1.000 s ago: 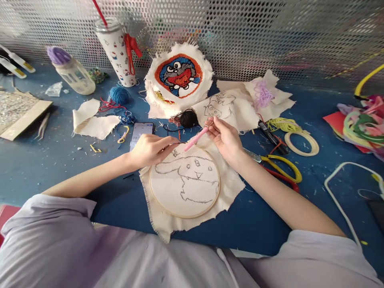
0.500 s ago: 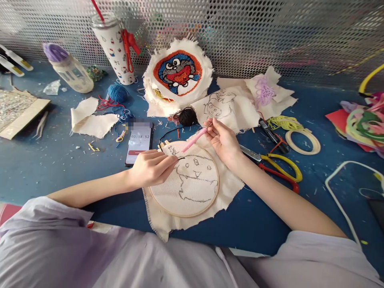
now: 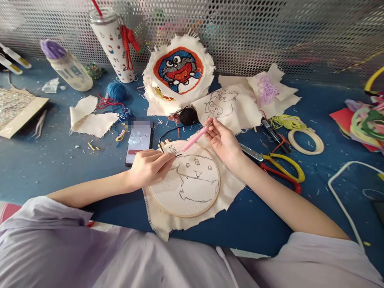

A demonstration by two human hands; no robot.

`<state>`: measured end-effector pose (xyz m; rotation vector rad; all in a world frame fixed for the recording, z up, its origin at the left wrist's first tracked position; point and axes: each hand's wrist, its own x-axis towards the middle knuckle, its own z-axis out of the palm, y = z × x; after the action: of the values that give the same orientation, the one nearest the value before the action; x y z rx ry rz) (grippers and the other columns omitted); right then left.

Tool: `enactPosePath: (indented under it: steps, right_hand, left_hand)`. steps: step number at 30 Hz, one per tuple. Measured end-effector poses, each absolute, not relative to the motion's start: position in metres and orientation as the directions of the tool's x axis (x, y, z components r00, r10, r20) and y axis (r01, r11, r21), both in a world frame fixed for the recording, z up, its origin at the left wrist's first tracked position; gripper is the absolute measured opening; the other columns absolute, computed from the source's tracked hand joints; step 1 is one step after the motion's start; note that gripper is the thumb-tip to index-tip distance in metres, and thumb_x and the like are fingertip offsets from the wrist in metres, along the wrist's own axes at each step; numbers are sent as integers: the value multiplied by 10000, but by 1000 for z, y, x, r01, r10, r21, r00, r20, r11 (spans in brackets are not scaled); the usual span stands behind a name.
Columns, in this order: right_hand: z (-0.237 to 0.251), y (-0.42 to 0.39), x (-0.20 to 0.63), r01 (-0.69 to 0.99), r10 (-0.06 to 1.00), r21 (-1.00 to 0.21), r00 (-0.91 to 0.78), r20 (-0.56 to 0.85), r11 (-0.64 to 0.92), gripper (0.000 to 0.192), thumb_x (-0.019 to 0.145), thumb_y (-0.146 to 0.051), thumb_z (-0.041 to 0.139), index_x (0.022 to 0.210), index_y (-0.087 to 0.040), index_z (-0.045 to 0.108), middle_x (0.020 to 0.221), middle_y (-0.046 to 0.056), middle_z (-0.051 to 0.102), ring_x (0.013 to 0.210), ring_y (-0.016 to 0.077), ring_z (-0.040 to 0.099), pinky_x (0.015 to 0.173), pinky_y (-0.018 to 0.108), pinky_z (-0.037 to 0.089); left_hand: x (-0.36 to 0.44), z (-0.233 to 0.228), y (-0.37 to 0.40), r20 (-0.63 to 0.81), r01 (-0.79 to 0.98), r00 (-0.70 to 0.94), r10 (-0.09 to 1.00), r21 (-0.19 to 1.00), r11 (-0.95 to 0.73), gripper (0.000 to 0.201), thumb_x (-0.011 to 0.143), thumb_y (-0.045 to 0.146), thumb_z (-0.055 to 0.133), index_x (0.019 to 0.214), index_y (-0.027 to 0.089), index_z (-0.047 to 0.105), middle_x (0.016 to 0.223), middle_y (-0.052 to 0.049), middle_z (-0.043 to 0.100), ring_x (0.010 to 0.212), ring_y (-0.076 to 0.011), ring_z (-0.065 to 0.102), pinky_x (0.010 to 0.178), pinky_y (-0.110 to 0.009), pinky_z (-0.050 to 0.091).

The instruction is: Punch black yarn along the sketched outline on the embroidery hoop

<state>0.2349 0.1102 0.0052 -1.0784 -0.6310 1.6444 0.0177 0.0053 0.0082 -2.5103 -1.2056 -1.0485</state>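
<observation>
My right hand (image 3: 223, 140) pinches the metal end of a pink punch needle (image 3: 195, 139), whose handle slants down to the left above the hoop. Between the fingertips of my left hand (image 3: 151, 167) is black yarn (image 3: 178, 155), its short end sticking out toward the pink handle. The yarn leads back to a black ball (image 3: 188, 115) behind the hoop. Below both hands lies white cloth stretched in a wooden embroidery hoop (image 3: 184, 216), with a pencil-like drawing of a character on it. My left hand covers the hoop's upper left part.
A phone (image 3: 139, 140) showing a timer lies left of the hoop. Scissors (image 3: 283, 168) with yellow and red handles and a small wooden ring (image 3: 306, 141) are to the right. Behind stand a finished punched picture (image 3: 179, 70), a tumbler (image 3: 111, 46) and a bottle (image 3: 70, 70).
My left hand has drawn back slightly to the left with the black yarn. The punch needle and my right hand stay nearly in place. The phone's timer has advanced one second.
</observation>
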Motion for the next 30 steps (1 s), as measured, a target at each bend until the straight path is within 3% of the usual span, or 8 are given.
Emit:
enactPosePath:
  steps: [7,15,19,24,30]
  right_hand:
    - [4,111,236,-479,941,-813,-98,-325,-331,184,894,-251,612,736,-226,703,761,-49,718,664,38,627,850,160,565]
    - [2,111,234,-470,944,-821,-97,-316,-324,133,860,-272,660,743,-229,706,751,-45,726,686,48,639,869,177,571]
    - [3,110,234,-434,945,-842,-76,-319,-320,114,850,-299,669,759,-237,699,803,-38,735,744,61,667,874,194,570]
    - [4,109,233,-391,943,-862,-52,-328,-321,132,869,-301,633,762,-242,685,811,-37,736,791,74,684,882,213,577]
    - [3,109,232,-436,948,-845,-73,-309,-309,124,852,-287,664,743,-242,702,764,-50,735,700,57,656,900,205,572]
  left_hand:
    - [19,11,7,682,738,411,605,142,-660,125,898,147,558,820,142,656,456,52,538,394,-74,467,428,-210,374]
    - [21,10,6,672,710,430,602,160,-686,94,907,153,559,876,148,647,553,22,654,434,-78,541,450,-207,400]
    - [24,9,6,654,711,437,618,170,-682,105,932,192,544,881,142,621,565,17,644,440,-83,547,443,-214,401]
    - [25,5,7,610,725,422,671,218,-654,132,966,247,509,931,151,593,539,41,610,414,-70,528,422,-194,393]
    - [26,4,6,592,718,377,713,300,-628,173,971,276,517,1053,123,514,512,77,583,415,-60,540,422,-170,400]
